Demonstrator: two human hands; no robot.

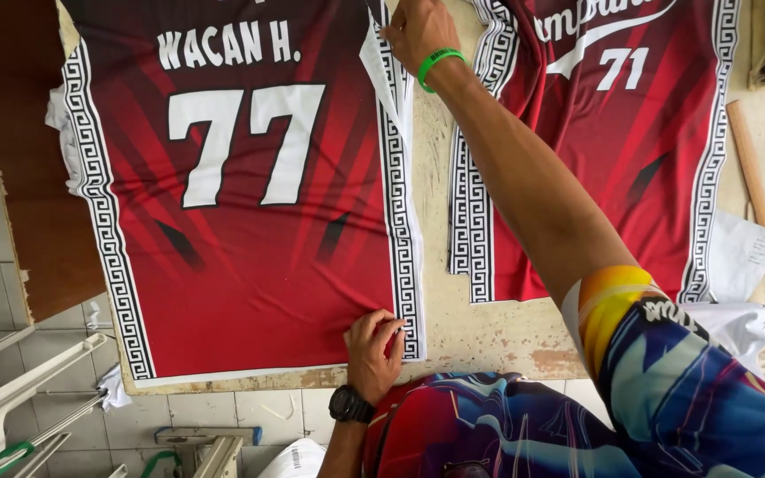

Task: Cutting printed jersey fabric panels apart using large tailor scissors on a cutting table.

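Worn wooden table (489,332) carries 2 red printed jersey panels; my left hand (375,348) pinches the near panel (250,265) at its bottom hem, right hand (418,31) grips its upper edge, the forearm hiding part of the second panel (630,168)

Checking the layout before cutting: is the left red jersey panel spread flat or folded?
Spread flat: the red jersey panel lies open on the table, left hand and right hand at its patterned edge.

A bare strip of table (431,221) is left between the left panel (241,221) and right panel (613,159), crossed by the right arm. The table's right edge is crowded by a wooden stick (753,177) and papers (741,257).
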